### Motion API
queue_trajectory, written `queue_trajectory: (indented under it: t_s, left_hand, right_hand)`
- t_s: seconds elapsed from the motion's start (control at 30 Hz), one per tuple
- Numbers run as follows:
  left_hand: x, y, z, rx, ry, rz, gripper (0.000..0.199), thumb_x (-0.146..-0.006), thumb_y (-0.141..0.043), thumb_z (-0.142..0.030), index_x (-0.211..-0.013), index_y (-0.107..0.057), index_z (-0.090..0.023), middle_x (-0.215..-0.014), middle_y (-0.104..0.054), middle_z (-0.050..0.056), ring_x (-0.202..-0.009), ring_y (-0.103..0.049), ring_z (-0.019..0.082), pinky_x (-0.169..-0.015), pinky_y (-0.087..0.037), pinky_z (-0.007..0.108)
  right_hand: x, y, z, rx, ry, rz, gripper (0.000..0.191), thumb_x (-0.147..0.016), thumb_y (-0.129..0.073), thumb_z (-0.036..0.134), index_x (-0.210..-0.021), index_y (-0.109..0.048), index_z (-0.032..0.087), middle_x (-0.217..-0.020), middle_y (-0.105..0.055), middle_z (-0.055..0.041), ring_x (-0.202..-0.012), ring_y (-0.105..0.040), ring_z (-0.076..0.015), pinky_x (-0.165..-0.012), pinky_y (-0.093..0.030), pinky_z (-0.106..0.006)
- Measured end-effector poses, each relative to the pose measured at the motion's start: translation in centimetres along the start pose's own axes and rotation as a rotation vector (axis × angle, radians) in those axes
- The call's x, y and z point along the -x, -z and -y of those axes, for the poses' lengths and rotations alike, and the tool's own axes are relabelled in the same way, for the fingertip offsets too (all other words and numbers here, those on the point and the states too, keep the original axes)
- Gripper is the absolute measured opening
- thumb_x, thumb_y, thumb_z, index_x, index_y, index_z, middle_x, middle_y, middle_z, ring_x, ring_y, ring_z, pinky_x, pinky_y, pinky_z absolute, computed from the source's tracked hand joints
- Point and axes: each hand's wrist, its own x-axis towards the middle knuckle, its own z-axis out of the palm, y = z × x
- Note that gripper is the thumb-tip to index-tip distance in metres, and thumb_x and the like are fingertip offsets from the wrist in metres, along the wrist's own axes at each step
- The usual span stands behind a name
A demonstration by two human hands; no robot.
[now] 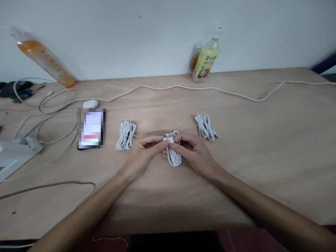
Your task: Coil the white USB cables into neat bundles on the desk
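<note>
A coiled white cable (175, 160) hangs between my hands above the middle of the table. My left hand (141, 151) pinches the white connector piece at its top, thumb in front. On the other side, my right hand (195, 151) grips the same cable between thumb and fingers. A thin pale wire, perhaps a twist tie (176, 128), curves out above the coil. To the left lies one bundled white cable (126, 135), close to my left hand. Another bundled white cable (206, 127) rests just beyond my right hand.
A phone (91, 128) and a white earbud case (90, 104) lie at left, near loose cords and a power strip (18, 157). Against the wall lean an orange drink bottle (46, 59) and a yellow-labelled bottle (207, 57). A long white cord (178, 86) crosses the wooden table (262, 140).
</note>
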Motion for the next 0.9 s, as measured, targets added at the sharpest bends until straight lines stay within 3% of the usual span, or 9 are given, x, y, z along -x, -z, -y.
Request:
queue_trajectory:
  t_s: [0.6, 0.9]
  left_hand:
    - [0.08, 0.23, -0.02, -0.018, 0.013, 0.031, 0.018, -0.079, -0.097, -0.036, -0.091, -0.092, -0.024, -0.075, -0.079, 0.001, -0.072, -0.066, 0.013, -0.075, -0.056, 0.026]
    - [0.15, 0.10, -0.13, -0.030, 0.013, 0.018, 0.021, -0.079, -0.096, -0.040, -0.089, -0.091, -0.022, -0.074, -0.077, 0.002, -0.071, -0.066, 0.015, -0.073, -0.058, 0.029]
  right_hand:
    - [0.00, -0.09, -0.03, -0.053, -0.009, 0.033, 0.031, -0.095, -0.080, 0.049, -0.082, -0.068, 0.024, -0.084, -0.077, -0.0009, -0.076, -0.064, -0.0177, -0.073, -0.049, -0.033]
    - [-0.08, -0.44, 0.58, -0.044, -0.026, 0.006, 0.041, -0.088, -0.084, 0.062, -0.079, -0.069, 0.025, -0.079, -0.076, -0.0008, -0.075, -0.065, -0.0195, -0.072, -0.051, -0.035]
